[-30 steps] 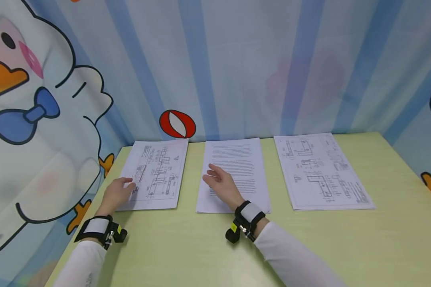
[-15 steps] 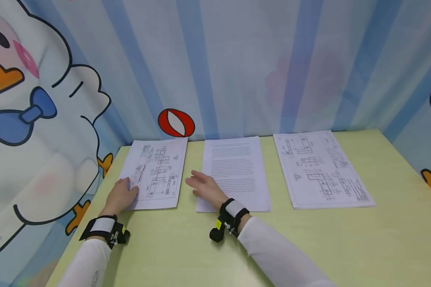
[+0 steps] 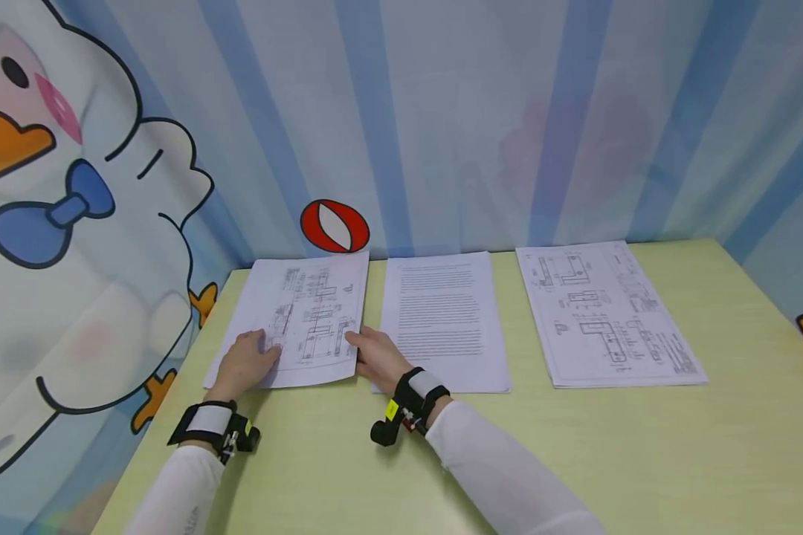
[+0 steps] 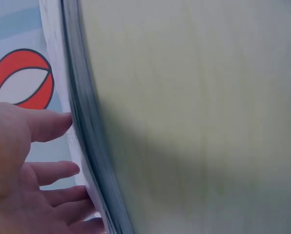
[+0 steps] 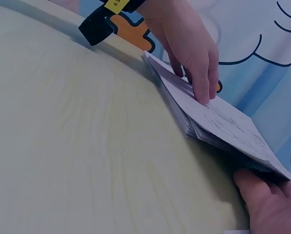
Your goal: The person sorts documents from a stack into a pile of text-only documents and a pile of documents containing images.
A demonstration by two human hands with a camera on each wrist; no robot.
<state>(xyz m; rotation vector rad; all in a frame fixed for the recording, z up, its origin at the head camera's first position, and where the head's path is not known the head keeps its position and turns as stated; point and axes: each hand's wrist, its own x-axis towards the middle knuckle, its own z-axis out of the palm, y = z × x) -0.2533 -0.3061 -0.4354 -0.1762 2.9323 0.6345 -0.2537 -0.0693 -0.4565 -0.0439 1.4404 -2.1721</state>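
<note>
Where the left pile (image 3: 324, 305) lies: at the left end of the table (image 3: 321, 468), drawing side up, its right edge raised off the tabletop.
Right hand (image 3: 381, 362): holds that raised edge, thumb on top, the other fingers apparently tucked underneath, where they are partly hidden.
Left hand (image 3: 244, 365): rests its fingers, fairly straight, on top toward the near left corner, gripping nothing that I can see.
Lower sheets (image 5: 183, 127): a little fanned along the near edge, so I'd judge a deep, even pinch is wanted, lest the bottom ones slide away.
Steadying: light pressure from the left palm side should do; pressing hard while the edge is up could crease the paper.
Middle pile (image 3: 444, 319): printed text, flat, right beside the right hand; whether they touch, I can't tell.
Right pile (image 3: 609, 319): more drawings, flat, well apart from both hands.
Tabletop: pale yellow-green, faintly grained.
Curtain (image 3: 455, 126): blue-striped, behind the table, with a red-and-white ball (image 3: 358, 227) printed on it.
Left side: a big cartoon duck (image 3: 127, 297) wearing a blue bow tie (image 3: 67, 212).
</note>
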